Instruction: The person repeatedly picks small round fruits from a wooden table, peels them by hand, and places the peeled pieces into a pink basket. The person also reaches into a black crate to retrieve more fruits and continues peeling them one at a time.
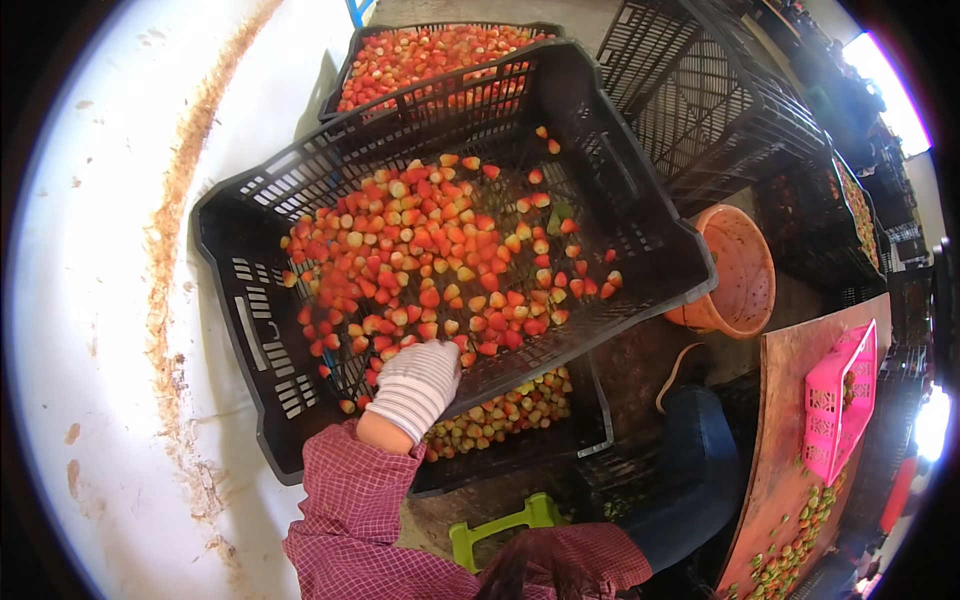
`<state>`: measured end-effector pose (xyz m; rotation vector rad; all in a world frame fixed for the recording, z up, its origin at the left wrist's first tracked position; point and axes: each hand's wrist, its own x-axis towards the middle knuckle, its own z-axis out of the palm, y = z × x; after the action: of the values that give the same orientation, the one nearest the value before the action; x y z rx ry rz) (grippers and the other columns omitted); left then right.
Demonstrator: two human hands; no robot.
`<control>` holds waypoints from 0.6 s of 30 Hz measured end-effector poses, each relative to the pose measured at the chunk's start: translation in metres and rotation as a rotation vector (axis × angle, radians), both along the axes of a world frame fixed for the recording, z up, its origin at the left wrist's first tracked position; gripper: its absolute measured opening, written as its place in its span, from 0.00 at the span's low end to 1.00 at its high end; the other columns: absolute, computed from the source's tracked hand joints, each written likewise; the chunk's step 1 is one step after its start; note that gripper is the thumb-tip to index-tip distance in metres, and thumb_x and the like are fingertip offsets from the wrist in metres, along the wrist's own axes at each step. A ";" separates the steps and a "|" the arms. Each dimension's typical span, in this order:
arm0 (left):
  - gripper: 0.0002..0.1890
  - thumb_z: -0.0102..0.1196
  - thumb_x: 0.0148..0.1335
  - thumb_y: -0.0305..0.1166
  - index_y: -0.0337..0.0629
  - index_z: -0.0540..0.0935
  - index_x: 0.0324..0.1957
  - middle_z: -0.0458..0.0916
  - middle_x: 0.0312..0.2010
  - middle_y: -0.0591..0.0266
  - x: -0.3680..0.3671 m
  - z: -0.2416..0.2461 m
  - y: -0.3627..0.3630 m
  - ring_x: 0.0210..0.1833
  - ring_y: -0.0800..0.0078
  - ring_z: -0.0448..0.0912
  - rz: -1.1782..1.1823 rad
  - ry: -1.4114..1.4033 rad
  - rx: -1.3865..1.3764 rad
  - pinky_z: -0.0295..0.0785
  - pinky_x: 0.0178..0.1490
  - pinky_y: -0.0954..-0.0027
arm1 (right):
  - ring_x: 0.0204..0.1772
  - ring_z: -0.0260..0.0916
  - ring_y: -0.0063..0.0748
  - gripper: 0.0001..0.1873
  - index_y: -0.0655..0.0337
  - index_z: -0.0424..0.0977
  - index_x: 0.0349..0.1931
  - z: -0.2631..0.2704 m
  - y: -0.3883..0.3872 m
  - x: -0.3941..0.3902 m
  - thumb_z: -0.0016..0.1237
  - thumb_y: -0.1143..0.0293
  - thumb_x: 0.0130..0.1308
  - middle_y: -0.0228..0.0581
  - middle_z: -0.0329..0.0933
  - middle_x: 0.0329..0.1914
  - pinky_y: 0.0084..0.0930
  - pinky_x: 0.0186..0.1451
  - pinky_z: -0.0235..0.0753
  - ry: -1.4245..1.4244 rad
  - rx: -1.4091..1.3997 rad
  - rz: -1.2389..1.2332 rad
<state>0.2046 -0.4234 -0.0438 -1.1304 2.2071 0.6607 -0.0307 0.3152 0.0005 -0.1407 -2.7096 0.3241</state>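
Observation:
My left hand (420, 379), in a striped white knit glove, reaches over the near rim of a large black plastic crate (251, 330). Its fingers point down and touch or almost touch the strawberries; whether they hold one is hidden. Hulled strawberries (427, 232), red with pale tops, lie heaped in the crate's middle and left, scattered more thinly to the right. My right hand is out of view; a checked sleeve (607, 551) shows at the bottom. Under the near rim, a lower black crate (480, 472) holds paler strawberries (502, 420).
Behind stands another crate of strawberries (442, 56), with empty black crates (682, 97) at the upper right. An orange bucket (739, 277) stands right of the large crate. A pink basket (825, 405) and strawberries (802, 532) are on a board (780, 420). A green stool (510, 521) sits below; a white wall is left.

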 end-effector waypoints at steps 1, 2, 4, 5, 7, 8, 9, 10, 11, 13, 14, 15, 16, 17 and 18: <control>0.15 0.50 0.68 0.39 0.39 0.82 0.44 0.83 0.45 0.48 0.002 -0.007 0.004 0.49 0.55 0.83 0.019 0.013 -0.084 0.79 0.52 0.53 | 0.47 0.80 0.43 0.18 0.66 0.81 0.48 0.000 0.003 -0.001 0.48 0.60 0.72 0.47 0.84 0.46 0.35 0.47 0.83 -0.033 -0.276 -0.063; 0.16 0.50 0.68 0.40 0.39 0.82 0.44 0.83 0.45 0.48 0.004 -0.012 0.006 0.49 0.55 0.83 0.042 0.007 -0.136 0.79 0.53 0.53 | 0.47 0.80 0.42 0.18 0.66 0.82 0.46 -0.002 0.008 -0.003 0.48 0.60 0.72 0.47 0.84 0.45 0.35 0.48 0.82 -0.065 -0.555 -0.128; 0.17 0.51 0.66 0.43 0.40 0.82 0.44 0.84 0.43 0.49 0.008 -0.016 0.009 0.48 0.54 0.83 0.095 0.026 -0.163 0.79 0.50 0.55 | 0.46 0.80 0.43 0.18 0.66 0.82 0.46 -0.007 0.020 -0.004 0.48 0.60 0.73 0.47 0.84 0.45 0.34 0.49 0.81 -0.084 -0.582 -0.161; 0.17 0.51 0.66 0.43 0.41 0.83 0.43 0.84 0.42 0.50 0.009 -0.016 0.009 0.47 0.54 0.84 0.080 0.038 -0.155 0.80 0.50 0.55 | 0.47 0.80 0.44 0.18 0.65 0.81 0.48 -0.010 0.028 -0.005 0.47 0.60 0.73 0.47 0.84 0.46 0.35 0.49 0.82 -0.073 -0.329 -0.118; 0.17 0.53 0.65 0.44 0.42 0.83 0.43 0.84 0.41 0.51 0.010 -0.014 0.008 0.44 0.53 0.84 0.100 0.058 -0.189 0.80 0.49 0.54 | 0.47 0.80 0.46 0.17 0.65 0.79 0.51 -0.017 0.043 -0.008 0.46 0.60 0.74 0.47 0.83 0.48 0.35 0.48 0.82 -0.095 -0.274 -0.019; 0.16 0.53 0.65 0.44 0.42 0.83 0.43 0.84 0.41 0.51 0.009 -0.012 0.008 0.42 0.52 0.85 0.098 0.038 -0.166 0.80 0.48 0.53 | 0.46 0.80 0.47 0.18 0.64 0.79 0.52 -0.020 0.050 -0.009 0.46 0.60 0.74 0.46 0.83 0.49 0.35 0.48 0.82 -0.132 -0.468 0.029; 0.16 0.52 0.65 0.43 0.43 0.83 0.43 0.84 0.42 0.50 0.008 -0.011 0.007 0.43 0.52 0.84 0.112 0.018 -0.148 0.79 0.49 0.53 | 0.46 0.80 0.48 0.18 0.64 0.78 0.53 -0.023 0.055 -0.012 0.46 0.60 0.74 0.46 0.82 0.50 0.36 0.47 0.82 -0.169 -0.664 0.072; 0.16 0.51 0.65 0.43 0.43 0.84 0.42 0.84 0.43 0.50 0.007 -0.010 0.007 0.44 0.52 0.84 0.076 0.022 -0.152 0.79 0.49 0.53 | 0.45 0.80 0.49 0.18 0.64 0.77 0.54 -0.025 0.059 -0.014 0.47 0.60 0.74 0.46 0.82 0.51 0.36 0.47 0.82 -0.135 -0.423 0.042; 0.16 0.51 0.66 0.43 0.43 0.84 0.41 0.84 0.43 0.50 0.005 -0.009 0.006 0.44 0.52 0.84 0.037 0.030 -0.144 0.79 0.50 0.53 | 0.45 0.80 0.49 0.18 0.64 0.77 0.54 -0.027 0.061 -0.019 0.48 0.60 0.74 0.45 0.82 0.51 0.36 0.47 0.82 -0.095 -0.185 0.012; 0.17 0.50 0.67 0.44 0.42 0.84 0.44 0.85 0.43 0.48 0.004 -0.008 0.003 0.46 0.51 0.84 0.049 0.033 -0.073 0.78 0.52 0.53 | 0.44 0.80 0.49 0.18 0.64 0.77 0.54 -0.030 0.061 -0.025 0.49 0.59 0.73 0.45 0.82 0.51 0.36 0.46 0.82 0.308 0.226 0.308; 0.18 0.50 0.68 0.44 0.42 0.85 0.46 0.86 0.43 0.47 0.004 -0.007 0.002 0.47 0.51 0.84 0.046 0.022 -0.047 0.78 0.53 0.53 | 0.44 0.80 0.49 0.18 0.64 0.77 0.54 -0.030 0.060 -0.024 0.49 0.59 0.73 0.45 0.82 0.51 0.36 0.46 0.82 0.298 0.214 0.317; 0.19 0.50 0.68 0.44 0.41 0.85 0.48 0.86 0.43 0.47 0.005 -0.007 0.000 0.48 0.52 0.84 0.050 0.024 -0.007 0.79 0.54 0.53 | 0.43 0.80 0.50 0.18 0.64 0.77 0.54 -0.030 0.058 -0.026 0.49 0.59 0.73 0.45 0.82 0.49 0.37 0.46 0.82 0.301 0.391 0.326; 0.20 0.49 0.69 0.45 0.42 0.85 0.48 0.86 0.44 0.47 0.005 -0.006 -0.002 0.50 0.51 0.84 0.050 0.020 0.037 0.79 0.54 0.53 | 0.43 0.80 0.50 0.18 0.64 0.77 0.54 -0.028 0.055 -0.025 0.50 0.59 0.73 0.46 0.82 0.48 0.37 0.46 0.82 0.307 0.567 0.335; 0.20 0.49 0.69 0.45 0.41 0.85 0.49 0.86 0.45 0.47 0.005 -0.006 -0.003 0.51 0.51 0.83 0.068 0.004 0.011 0.79 0.54 0.53 | 0.42 0.80 0.50 0.19 0.64 0.77 0.53 -0.027 0.052 -0.024 0.51 0.59 0.73 0.46 0.82 0.47 0.37 0.45 0.82 0.314 0.745 0.345; 0.20 0.49 0.69 0.45 0.41 0.84 0.50 0.86 0.46 0.48 0.004 -0.006 -0.004 0.52 0.51 0.83 0.081 0.005 0.020 0.79 0.54 0.53 | 0.42 0.80 0.50 0.19 0.64 0.77 0.53 -0.026 0.049 -0.023 0.51 0.59 0.73 0.47 0.82 0.45 0.37 0.45 0.82 0.321 0.924 0.354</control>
<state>0.2087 -0.4274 -0.0495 -1.2143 2.1635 0.7194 -0.0534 0.3644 -0.0252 0.5970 -2.2811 -0.7485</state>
